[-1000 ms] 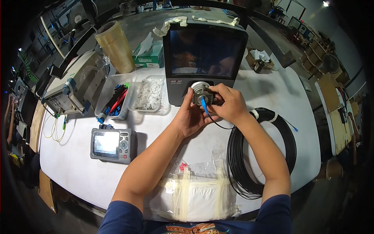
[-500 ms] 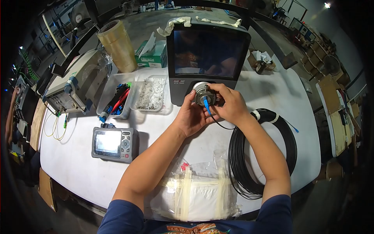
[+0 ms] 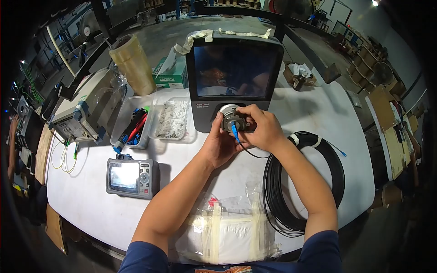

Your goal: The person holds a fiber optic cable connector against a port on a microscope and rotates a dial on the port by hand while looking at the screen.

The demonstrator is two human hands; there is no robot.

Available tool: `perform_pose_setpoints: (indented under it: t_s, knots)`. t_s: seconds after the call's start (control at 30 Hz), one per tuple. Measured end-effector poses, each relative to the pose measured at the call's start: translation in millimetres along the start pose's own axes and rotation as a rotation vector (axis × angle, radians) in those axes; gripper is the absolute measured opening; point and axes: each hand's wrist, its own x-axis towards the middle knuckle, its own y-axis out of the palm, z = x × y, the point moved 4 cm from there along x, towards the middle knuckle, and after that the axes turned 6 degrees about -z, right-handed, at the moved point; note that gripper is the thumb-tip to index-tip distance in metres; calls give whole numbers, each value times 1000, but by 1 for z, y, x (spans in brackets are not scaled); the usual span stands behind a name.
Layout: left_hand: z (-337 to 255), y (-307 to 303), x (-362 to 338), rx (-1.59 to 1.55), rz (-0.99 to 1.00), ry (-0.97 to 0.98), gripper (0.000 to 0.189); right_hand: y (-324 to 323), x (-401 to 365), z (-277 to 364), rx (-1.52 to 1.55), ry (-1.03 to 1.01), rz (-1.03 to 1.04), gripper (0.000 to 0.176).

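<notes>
A dark metal connector mount sits on the front of the black monitor-like instrument. A blue fibre connector is seated in its face, and a thin black cable runs from the connector toward the cable coil. My left hand curls round the mount from the left and below, its thumb along the side. From the right, my right hand bends its fingers onto the mount's upper edge and side. Part of the fingers of both hands is hidden behind the mount and connector.
A black cable coil lies right, a taped plastic package at the front. Left are a handheld tester, a tub of tools, a tub of white bits and a bench instrument. Behind stands a tissue box.
The view has shifted, so the instrument and table items sit lower and slightly left in the picture. Both hands stay on the mount, with the right fingers slightly re-bent over its top.
</notes>
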Motion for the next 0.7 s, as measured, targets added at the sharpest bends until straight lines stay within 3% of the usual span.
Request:
perform_pose_setpoints:
  t_s: [0.7]
  knots:
    - [-2, -1, -1, -64, 9, -2, 71, 1, -1, -6, 21, 11, -31, 52]
